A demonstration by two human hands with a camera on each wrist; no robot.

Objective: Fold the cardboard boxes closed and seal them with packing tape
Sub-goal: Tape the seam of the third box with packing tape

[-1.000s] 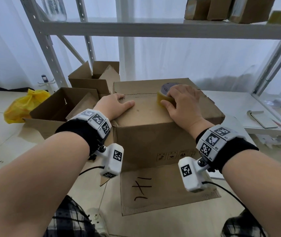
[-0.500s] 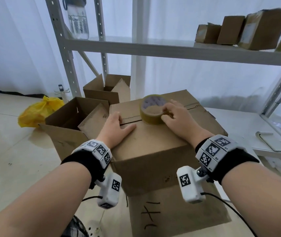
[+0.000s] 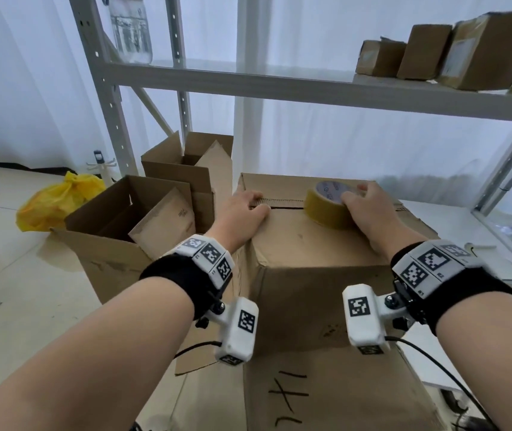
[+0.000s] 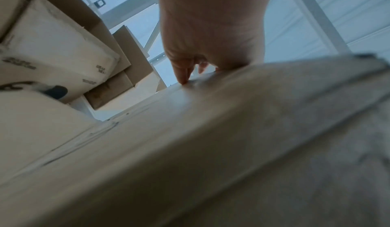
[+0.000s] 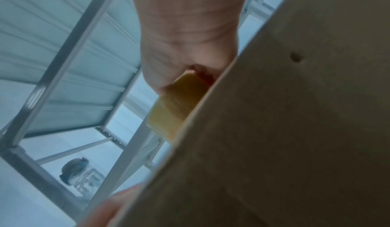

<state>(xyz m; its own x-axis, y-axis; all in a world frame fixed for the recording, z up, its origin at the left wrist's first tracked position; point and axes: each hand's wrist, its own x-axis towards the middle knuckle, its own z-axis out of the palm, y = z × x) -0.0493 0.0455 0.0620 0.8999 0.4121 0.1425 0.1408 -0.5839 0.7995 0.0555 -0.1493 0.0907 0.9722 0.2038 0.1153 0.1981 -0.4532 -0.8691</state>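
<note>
Both hands are on top of the closed box point(image 3: 326, 244), apart from each other along the seam point(image 3: 286, 207) where its flaps meet. The left hand point(image 3: 242, 209) lies flat with straight fingers pressing the flaps down at the seam's left end, and the right hand point(image 3: 370, 213) is curled around the roll of tape point(image 3: 326, 206), which stands on edge on the seam near the middle of the lid. The step in hand looks like running tape across the seam. To do it well, the left hand should pin the flaps level so the gap closes, and the roll should travel straight along the seam, low and under tension, so the strip lies centred over both flaps without wrinkles; I cannot tell whether a loose end is already stuck down. From the head view come the layout and the surroundings: two open boxes point(image 3: 130, 219) just left of this one, a yellow bag point(image 3: 55, 203) on the floor, small parcels point(image 3: 435, 54) on the metal shelf point(image 3: 310, 88). From below, the left wrist view shows a fingertip point(image 4: 183, 78) bearing on the cardboard edge, which the head view hides. Only the right wrist view shows the amber roll point(image 5: 179, 107) hard against the cardboard under the palm, and a jar point(image 5: 82, 177) on the rack.
</note>
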